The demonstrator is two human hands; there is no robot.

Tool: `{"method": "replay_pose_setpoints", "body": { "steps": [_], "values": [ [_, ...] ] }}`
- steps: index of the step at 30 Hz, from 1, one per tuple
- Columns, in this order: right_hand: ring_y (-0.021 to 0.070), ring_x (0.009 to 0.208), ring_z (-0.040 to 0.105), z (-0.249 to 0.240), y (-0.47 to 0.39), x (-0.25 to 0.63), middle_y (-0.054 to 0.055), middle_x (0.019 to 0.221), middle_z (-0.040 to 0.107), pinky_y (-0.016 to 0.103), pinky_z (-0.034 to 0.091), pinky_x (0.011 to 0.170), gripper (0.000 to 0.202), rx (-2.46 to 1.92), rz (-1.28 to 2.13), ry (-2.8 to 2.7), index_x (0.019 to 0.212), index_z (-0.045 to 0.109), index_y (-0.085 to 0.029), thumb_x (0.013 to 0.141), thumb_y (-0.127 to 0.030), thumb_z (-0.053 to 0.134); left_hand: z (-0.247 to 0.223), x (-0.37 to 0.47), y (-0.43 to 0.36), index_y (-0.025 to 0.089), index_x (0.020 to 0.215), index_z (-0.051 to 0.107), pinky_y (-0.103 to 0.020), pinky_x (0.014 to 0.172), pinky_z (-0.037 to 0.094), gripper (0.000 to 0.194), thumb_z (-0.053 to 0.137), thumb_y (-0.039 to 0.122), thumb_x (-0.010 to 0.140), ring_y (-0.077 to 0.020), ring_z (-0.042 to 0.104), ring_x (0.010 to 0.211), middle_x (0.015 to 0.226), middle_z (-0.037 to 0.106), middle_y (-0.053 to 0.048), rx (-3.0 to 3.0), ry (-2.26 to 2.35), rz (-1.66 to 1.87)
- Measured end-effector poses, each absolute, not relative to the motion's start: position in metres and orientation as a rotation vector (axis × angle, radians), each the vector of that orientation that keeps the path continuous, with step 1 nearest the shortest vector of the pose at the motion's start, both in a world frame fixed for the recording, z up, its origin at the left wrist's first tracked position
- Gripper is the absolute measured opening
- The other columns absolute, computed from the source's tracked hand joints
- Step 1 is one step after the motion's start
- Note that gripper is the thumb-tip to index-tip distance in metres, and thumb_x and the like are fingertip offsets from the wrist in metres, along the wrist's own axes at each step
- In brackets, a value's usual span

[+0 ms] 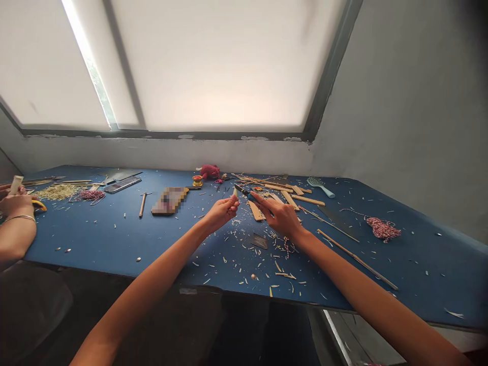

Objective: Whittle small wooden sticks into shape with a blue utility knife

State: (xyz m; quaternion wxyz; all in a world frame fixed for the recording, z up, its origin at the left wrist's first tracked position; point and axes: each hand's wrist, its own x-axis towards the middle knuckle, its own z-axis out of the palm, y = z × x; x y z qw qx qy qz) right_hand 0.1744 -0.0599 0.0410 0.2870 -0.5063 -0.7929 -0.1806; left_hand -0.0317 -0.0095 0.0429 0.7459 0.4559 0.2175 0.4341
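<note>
Left hand (223, 212) pinches a short, pale strip (235, 193) over the middle of a blue desk (95, 234), its long axis nearly upright, tip up. Right hand (282, 218) grips a knife (241, 189), dark blade slanting up and leftward to the strip; contact is too small to tell. Wooden slats (290, 200) lie just beyond the right hand, shavings (271, 291) nearer. Blue surface stretches left of the left forearm; the desk's near edge passes beneath both forearms.
</note>
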Motion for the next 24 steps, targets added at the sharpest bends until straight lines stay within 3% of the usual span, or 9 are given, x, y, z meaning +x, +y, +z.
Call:
{"method": "replay_pose_setpoints", "body": {
  "steps": [4,9,16,24],
  "values": [
    [0.0125,0.064,0.053,0.037,-0.06,0.172,0.003,0.078,0.061,0.024,0.03,0.055,0.046,-1.3,-0.459,-2.17,0.14,0.032,-0.034,0.095,-0.039,0.031,0.042,-0.034,-0.006,0.009,0.082,0.059,-0.014,0.051,0.034,0.021,0.065,0.029,0.078,-0.0022,0.041,0.053,0.071,0.051,0.0,0.91,0.372,0.953],
    [0.0103,0.057,0.047,0.036,-0.063,0.17,0.002,0.076,0.06,0.024,0.027,0.053,0.046,-1.253,-0.53,-2.202,0.141,0.031,-0.033,0.095,-0.038,0.03,0.04,-0.038,-0.003,0.011,0.071,0.054,-0.015,0.044,0.029,0.026,0.051,0.032,0.087,-0.0039,0.032,0.046,0.057,0.039,0.004,0.96,0.402,0.925],
    [0.0089,0.053,0.04,0.035,-0.063,0.168,0.001,0.076,0.059,0.025,0.019,0.049,0.045,-1.302,-0.668,-2.267,0.14,0.03,-0.036,0.096,-0.039,0.027,0.038,-0.035,-0.008,0.014,0.06,0.043,-0.017,0.043,0.026,0.024,0.05,0.014,0.083,-0.0038,0.027,0.044,0.054,0.031,0.006,0.956,0.425,0.918],
    [0.0108,0.058,0.044,0.039,-0.052,0.185,0.001,0.078,0.06,0.026,0.019,0.052,0.045,-1.322,-0.686,-2.255,0.14,0.03,-0.038,0.095,-0.037,0.028,0.043,-0.03,-0.009,0.014,0.062,0.044,-0.017,0.046,0.028,0.028,0.052,0.024,0.086,-0.0042,0.027,0.044,0.053,0.031,0.006,0.881,0.392,0.811]
  ]
}}
